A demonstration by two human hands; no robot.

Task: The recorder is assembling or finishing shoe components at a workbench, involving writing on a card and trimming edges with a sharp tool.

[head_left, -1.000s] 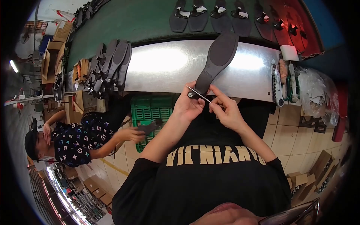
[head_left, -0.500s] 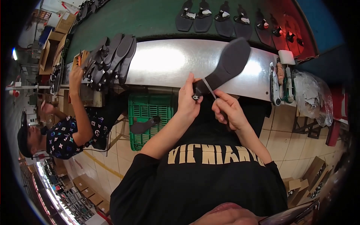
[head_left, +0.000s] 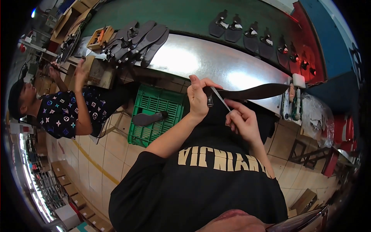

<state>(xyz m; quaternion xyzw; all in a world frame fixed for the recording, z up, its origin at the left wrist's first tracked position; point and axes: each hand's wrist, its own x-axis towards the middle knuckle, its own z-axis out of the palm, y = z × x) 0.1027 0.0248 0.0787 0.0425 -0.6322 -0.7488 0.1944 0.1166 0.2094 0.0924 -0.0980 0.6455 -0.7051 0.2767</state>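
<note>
My left hand (head_left: 198,99) is closed round the strap end of a black flat sandal (head_left: 257,92), whose sole reaches out to the right, seen nearly edge-on over the steel bench. A small metallic ornament shows beside my left fingers. In my right hand (head_left: 244,121) is a thin, flat metal strip-like tool (head_left: 221,99), pinched between thumb and fingers. Its far end lies against the sandal near my left fingers; the exact contact is hidden. Below and left, another dark sandal (head_left: 148,118) rests on a green plastic crate (head_left: 136,136).
A steel bench (head_left: 189,56) borders a green conveyor belt (head_left: 170,13). Piled sandals (head_left: 152,38) lie at its left, near a wooden tool box (head_left: 99,38). Several sandals line the belt under red light. A cutter (head_left: 285,104) and plastic bag (head_left: 317,116) sit right. A co-worker (head_left: 65,112) sits left.
The sandal has turned from sole-up to nearly edge-on, its far end swinging down and right. My right hand and the tool moved slightly lower. The view has shifted; the co-worker's hands have moved.
</note>
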